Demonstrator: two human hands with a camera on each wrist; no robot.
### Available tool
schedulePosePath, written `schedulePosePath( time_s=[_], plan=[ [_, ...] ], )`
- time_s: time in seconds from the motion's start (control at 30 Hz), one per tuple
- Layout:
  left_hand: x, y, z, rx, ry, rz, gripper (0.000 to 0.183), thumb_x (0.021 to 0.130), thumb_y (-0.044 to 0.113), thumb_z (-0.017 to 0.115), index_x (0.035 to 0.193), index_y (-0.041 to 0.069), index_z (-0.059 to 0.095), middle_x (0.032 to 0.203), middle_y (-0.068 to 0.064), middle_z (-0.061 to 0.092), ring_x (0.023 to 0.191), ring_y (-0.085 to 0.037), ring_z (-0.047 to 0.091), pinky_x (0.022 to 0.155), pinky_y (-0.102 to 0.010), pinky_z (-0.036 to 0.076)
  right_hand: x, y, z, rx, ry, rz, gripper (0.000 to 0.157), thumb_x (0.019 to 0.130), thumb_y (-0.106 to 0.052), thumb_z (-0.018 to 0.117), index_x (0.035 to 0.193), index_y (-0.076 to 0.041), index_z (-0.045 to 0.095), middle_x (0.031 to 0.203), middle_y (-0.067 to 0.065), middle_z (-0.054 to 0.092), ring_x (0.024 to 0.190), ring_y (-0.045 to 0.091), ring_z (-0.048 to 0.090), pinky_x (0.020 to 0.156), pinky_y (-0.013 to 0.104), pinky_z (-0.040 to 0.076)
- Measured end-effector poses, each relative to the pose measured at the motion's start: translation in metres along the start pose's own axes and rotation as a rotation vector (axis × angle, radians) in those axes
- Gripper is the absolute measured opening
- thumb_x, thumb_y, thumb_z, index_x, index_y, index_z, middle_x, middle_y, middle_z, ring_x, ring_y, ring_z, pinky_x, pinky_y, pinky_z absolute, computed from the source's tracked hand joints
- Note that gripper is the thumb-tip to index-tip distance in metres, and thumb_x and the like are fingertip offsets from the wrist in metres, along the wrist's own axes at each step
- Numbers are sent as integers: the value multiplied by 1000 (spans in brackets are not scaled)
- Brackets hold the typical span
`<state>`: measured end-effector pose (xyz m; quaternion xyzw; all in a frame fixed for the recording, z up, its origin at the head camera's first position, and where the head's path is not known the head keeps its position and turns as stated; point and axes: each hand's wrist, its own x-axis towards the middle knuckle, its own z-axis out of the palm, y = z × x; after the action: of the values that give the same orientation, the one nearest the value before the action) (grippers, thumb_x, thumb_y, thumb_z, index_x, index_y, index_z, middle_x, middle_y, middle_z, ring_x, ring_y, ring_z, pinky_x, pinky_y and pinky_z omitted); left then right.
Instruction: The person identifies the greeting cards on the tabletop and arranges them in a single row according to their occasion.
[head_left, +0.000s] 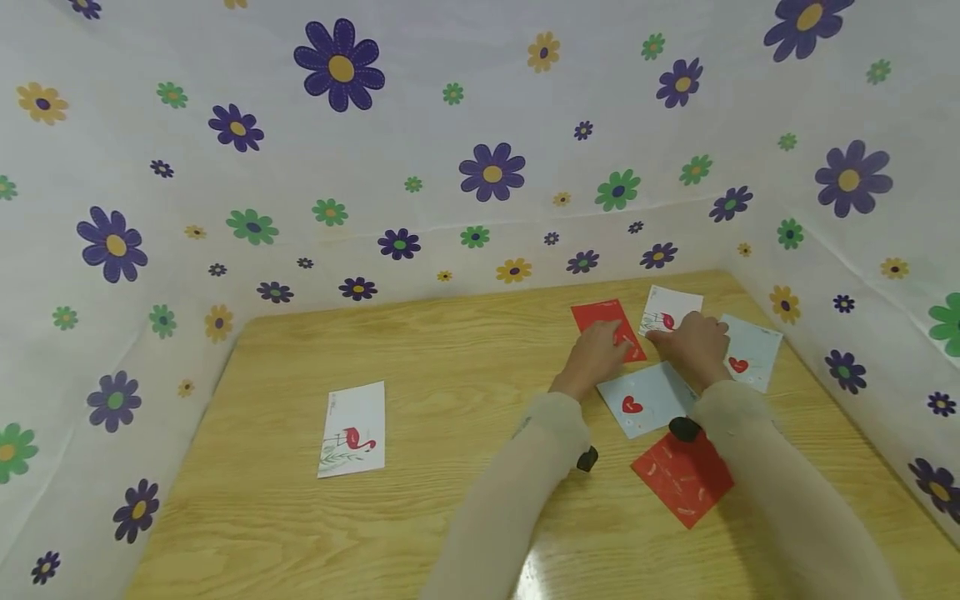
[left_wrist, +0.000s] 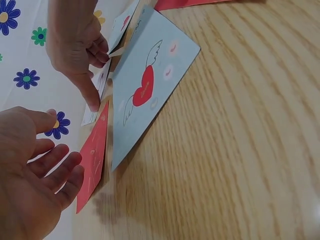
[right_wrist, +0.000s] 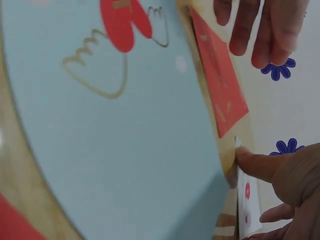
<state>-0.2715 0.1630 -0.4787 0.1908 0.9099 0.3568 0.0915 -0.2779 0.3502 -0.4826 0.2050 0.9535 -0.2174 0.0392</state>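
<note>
A white flamingo card [head_left: 675,302] lies at the back right under my right hand [head_left: 693,342]. The thumb touches the card's near left corner, and the bent fingers reach its right side, so the hand spans the card. My left hand [head_left: 600,354] hovers over a red card [head_left: 600,311] just to the left, its fingers loosely spread and holding nothing. In the left wrist view, that hand [left_wrist: 30,175] is beside the red card [left_wrist: 95,160]. A pale blue heart card [head_left: 648,400] lies below both hands; another blue card [head_left: 753,350] is right of the right hand.
Nearer me, a second red card [head_left: 686,479] lies partly under the right sleeve. Another white flamingo card [head_left: 354,433] lies apart on the left of the wooden table [head_left: 465,358]. Flower-printed cloth [head_left: 420,125] walls the back and both sides.
</note>
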Motion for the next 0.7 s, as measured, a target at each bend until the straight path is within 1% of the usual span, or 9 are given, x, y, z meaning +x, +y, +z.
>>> schedulePosePath(
  time_s=[0.1,0.17,0.4,0.47,0.6,0.67,0.7],
  plan=[
    [1,0,2,16,-5,0,51,107,29,58,154,12,50,152,-1,53,139,-15,48,115,-30,38,1,-1,-1,15,3,23,81,94,-45,71,132,22,45,117,36,46,110,50,40,98,62,40],
    [2,1,3,30,-9,3,51,107,30,58,154,12,49,152,-1,53,140,-15,47,115,-29,38,2,-1,-2,40,7,34,81,94,-41,73,135,22,42,119,37,45,112,50,39,100,63,39],
    [4,1,7,37,-17,2,51,106,29,59,153,12,50,151,-1,54,138,-15,49,114,-28,38,6,5,-7,114,43,43,95,89,-34,81,142,23,26,132,45,35,118,54,37,109,65,36],
    [4,0,8,37,-16,-1,51,106,29,60,153,11,51,150,-2,55,137,-15,50,114,-29,39,7,8,-8,151,47,37,92,88,-30,81,141,23,27,132,45,36,117,53,39,108,65,37],
    [6,-1,11,29,-9,-7,51,105,27,62,152,10,51,149,-3,56,136,-16,50,114,-29,40,8,16,-9,220,43,9,74,91,-21,77,136,22,37,131,41,45,112,49,47,105,62,41],
    [7,-1,13,21,-5,-13,51,105,25,61,152,10,51,149,-4,56,135,-16,50,113,-29,40,9,20,-9,242,56,-17,62,94,-18,72,132,21,44,128,38,52,109,46,51,100,59,44],
    [8,-1,14,19,-4,-14,50,106,25,61,152,10,51,148,-4,56,135,-16,50,113,-28,40,8,21,-9,257,65,-33,56,96,-18,70,130,21,48,126,36,55,107,44,52,96,55,46]
  ],
)
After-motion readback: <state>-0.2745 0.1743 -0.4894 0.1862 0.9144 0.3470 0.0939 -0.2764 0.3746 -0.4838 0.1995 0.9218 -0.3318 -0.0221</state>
